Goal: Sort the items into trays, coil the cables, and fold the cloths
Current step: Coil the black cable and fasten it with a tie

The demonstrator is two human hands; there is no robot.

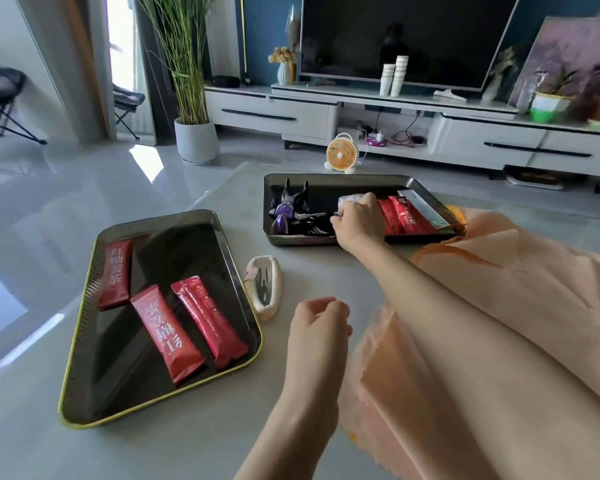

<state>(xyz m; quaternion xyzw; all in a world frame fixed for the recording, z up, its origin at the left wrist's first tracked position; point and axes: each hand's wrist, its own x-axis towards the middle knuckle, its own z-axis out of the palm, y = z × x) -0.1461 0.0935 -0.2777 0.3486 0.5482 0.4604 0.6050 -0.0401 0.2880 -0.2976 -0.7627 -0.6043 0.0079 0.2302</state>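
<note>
On the grey table's near left, a dark gold-rimmed metal tray (84, 341) holds three red foil sachets (167, 332). Beside it, the left hand (317, 327) hovers loosely curled, empty. Far right, the right hand (359, 220) reaches into a second dark tray (426, 188), fingers pinched on a small pale item (350, 199); a peach cloth (499, 271) lies at right.

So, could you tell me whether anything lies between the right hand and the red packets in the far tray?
Nothing visible does. The right hand is already inside the far tray, right beside the red packets; the purple toy sits on its other side.
</note>
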